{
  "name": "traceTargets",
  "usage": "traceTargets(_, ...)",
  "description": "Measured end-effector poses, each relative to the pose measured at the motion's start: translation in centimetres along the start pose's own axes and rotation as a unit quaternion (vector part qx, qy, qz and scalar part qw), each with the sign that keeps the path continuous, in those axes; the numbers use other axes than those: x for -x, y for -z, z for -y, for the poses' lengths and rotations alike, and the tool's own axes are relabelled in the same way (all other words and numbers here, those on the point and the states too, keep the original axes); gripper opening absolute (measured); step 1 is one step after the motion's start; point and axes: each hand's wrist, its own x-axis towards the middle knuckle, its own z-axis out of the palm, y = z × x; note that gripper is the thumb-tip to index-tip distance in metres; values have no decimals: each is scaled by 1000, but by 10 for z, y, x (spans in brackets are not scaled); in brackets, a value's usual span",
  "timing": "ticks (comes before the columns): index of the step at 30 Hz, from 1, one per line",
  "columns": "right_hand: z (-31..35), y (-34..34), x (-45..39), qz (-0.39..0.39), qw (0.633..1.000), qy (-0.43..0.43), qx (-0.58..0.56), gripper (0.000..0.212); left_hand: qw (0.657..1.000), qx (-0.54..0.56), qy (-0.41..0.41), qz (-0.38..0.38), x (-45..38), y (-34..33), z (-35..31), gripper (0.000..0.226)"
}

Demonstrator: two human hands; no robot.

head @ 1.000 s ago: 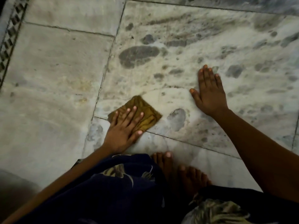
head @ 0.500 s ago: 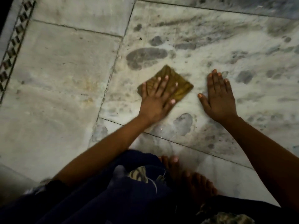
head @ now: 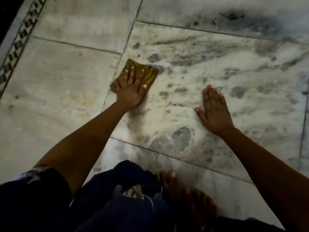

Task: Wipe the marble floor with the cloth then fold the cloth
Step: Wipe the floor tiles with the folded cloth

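Note:
A small folded mustard-brown cloth [head: 149,73] lies flat on the pale marble floor [head: 217,67], across the seam between two slabs. My left hand [head: 132,88] presses down on it with straight, spread fingers and covers its lower half. To the right, my right hand [head: 214,111] rests flat on bare marble with its fingers together, well apart from the cloth. The slab under both hands carries grey blotches and smeared streaks.
My bare feet [head: 182,191] and dark clothing [head: 108,203] fill the bottom of the view. A patterned border strip [head: 20,39] runs along the far left edge of the floor. Plainer marble slabs [head: 55,84] lie to the left.
My left hand has slid the cloth away from my feet and then leftward onto the slab seam. My right hand has stayed flat on the floor.

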Motion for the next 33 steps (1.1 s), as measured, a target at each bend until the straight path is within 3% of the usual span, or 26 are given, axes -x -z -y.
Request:
traceTargets(3, -3, 2, 1, 12, 1000, 7, -1, 89, 995, -25, -92, 32, -1, -6, -40, 62)
traceTargets(7, -17, 7, 16, 14, 1000, -23, 9, 85, 976, -48, -211, 20, 51, -30, -69, 65)
traceTargets(12, -46, 19, 42, -2, 998, -58, 10, 88, 926, -109, -362, 3, 135, -49, -28, 53)
traceTargets(16, -69, 24, 75, -19, 995, -97, 7, 80, 931, -118, -345, -18, 93, -32, -3, 53)
traceTargets(19, -78, 19, 105, -6, 990, -142, -1, 84, 955, -102, -277, 16, 49, -22, -43, 59)
traceTargets(22, -81, 15, 123, 19, 984, -174, -18, 90, 957, -94, -271, 39, 43, -25, -92, 66)
traceTargets(27, -85, 14, 124, 34, 983, -174, -44, 90, 911, -112, -396, 33, 96, -51, -121, 60)
traceTargets(30, -88, 13, 125, 37, 983, -170, -52, 88, 868, -123, -480, 45, 136, -63, -108, 55)
traceTargets(33, -90, 13, 124, 35, 984, -166, -60, 85, 852, -121, -507, 42, 133, -57, -81, 52)
